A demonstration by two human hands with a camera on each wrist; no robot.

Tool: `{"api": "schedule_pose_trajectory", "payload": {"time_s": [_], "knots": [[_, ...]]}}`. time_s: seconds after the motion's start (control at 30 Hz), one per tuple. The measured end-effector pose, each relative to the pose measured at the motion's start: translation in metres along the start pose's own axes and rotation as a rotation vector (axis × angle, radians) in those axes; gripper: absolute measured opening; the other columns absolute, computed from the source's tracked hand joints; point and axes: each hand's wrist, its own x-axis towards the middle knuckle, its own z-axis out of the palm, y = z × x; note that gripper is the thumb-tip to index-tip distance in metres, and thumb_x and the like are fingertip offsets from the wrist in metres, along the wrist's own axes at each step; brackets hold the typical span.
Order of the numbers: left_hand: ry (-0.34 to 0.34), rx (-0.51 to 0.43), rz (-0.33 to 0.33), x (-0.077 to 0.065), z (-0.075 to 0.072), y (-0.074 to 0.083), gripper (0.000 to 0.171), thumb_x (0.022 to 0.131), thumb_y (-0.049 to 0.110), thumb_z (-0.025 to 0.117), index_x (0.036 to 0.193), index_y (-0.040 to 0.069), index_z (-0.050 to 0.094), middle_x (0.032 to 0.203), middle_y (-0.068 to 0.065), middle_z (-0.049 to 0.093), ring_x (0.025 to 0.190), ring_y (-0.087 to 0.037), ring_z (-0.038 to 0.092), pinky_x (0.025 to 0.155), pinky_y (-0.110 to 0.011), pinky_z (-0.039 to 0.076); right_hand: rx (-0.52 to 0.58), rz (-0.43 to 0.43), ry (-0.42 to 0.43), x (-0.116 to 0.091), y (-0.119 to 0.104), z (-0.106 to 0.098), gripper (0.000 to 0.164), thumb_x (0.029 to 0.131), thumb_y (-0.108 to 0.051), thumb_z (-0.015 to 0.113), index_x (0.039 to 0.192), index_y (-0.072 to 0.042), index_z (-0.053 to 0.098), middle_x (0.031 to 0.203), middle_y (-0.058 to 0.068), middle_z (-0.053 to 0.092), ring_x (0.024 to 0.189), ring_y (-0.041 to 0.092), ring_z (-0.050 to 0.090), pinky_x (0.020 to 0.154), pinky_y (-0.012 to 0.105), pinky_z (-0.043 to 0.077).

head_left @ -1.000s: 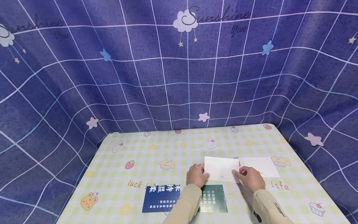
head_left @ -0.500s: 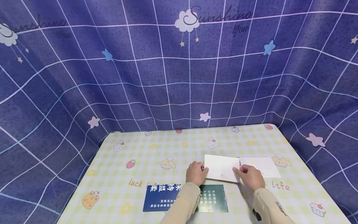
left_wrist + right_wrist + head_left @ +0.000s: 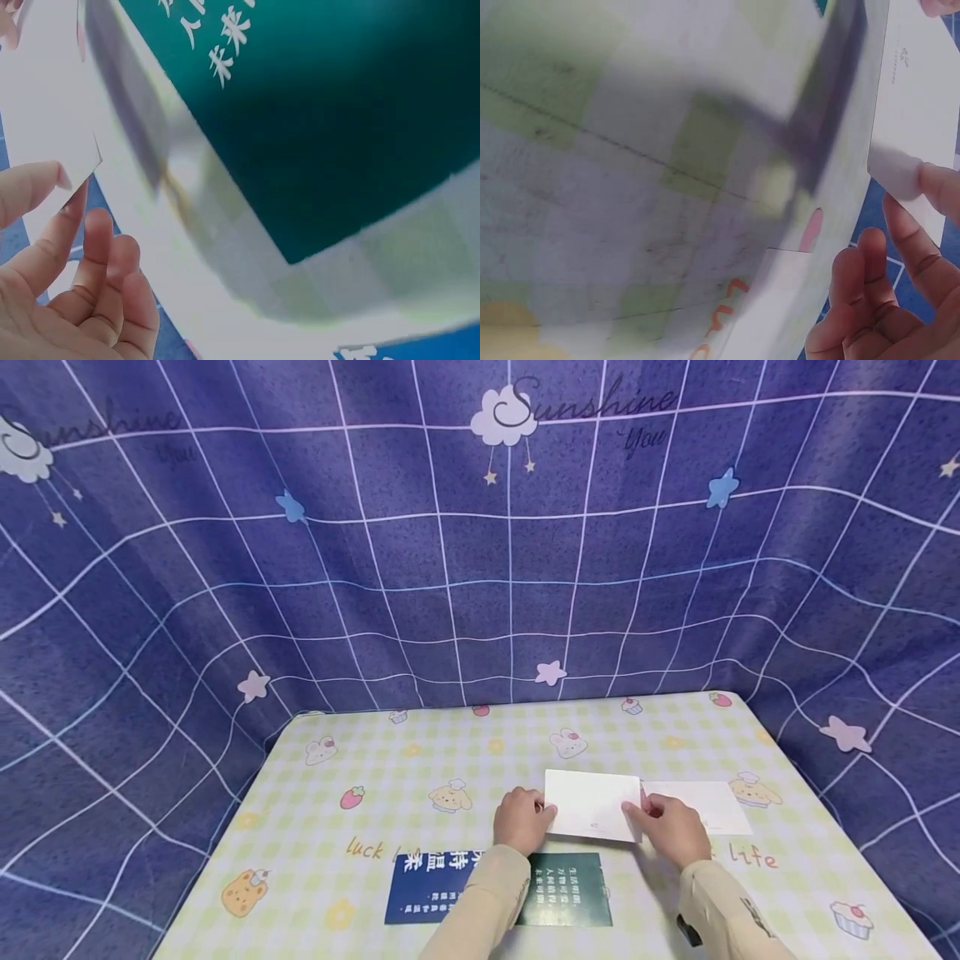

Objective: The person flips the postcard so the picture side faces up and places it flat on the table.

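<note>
A white card (image 3: 592, 802) with a small printed mark near its lower edge is held between both hands, tilted up over the table. My left hand (image 3: 520, 821) pinches its left edge, thumb on the face toward me and index finger behind, as the left wrist view shows. On the opposite edge my right hand (image 3: 672, 832) pinches the card the same way, its other fingers curled below in the right wrist view. Flat on the table to the right lies a second white card (image 3: 701, 806), partly covered by the right hand.
Nearer me lie a blue card (image 3: 431, 893) and a green card (image 3: 572, 889), both with white lettering and partly hidden by the left sleeve. The checked tablecloth (image 3: 382, 777) carries cartoon prints. A dark blue grid curtain (image 3: 480, 552) surrounds the table's back and sides.
Both hands have raised the white card slightly and shifted it a little away from me. The cards on the table stay where they were.
</note>
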Motion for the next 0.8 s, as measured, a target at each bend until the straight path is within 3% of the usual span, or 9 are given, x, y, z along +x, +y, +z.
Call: {"api": "schedule_pose_trajectory", "payload": {"time_s": [0.5, 0.8], "knots": [[-0.011, -0.049, 0.010, -0.005, -0.021, -0.003, 0.016, 0.089, 0.021, 0.076, 0.079, 0.010, 0.070, 0.076, 0.003, 0.050, 0.070, -0.014, 0.046, 0.066, -0.031, 0.042, -0.012, -0.039, 0.015, -0.003, -0.015, -0.005, 0.037, 0.095, -0.047, 0.067, 0.078, -0.016, 0.057, 0.076, 0.000, 0.055, 0.070, 0.019, 0.047, 0.065, 0.034, 0.034], [0.001, -0.092, 0.032, -0.009, -0.031, -0.007, 0.013, 0.089, 0.019, 0.076, 0.081, 0.009, 0.071, 0.080, 0.000, 0.056, 0.074, -0.015, 0.049, 0.070, -0.033, 0.045, -0.013, -0.112, 0.033, -0.007, -0.021, -0.007, 0.040, 0.095, -0.049, 0.068, 0.075, -0.017, 0.056, 0.075, -0.002, 0.057, 0.069, 0.017, 0.048, 0.065, 0.035, 0.037]]}}
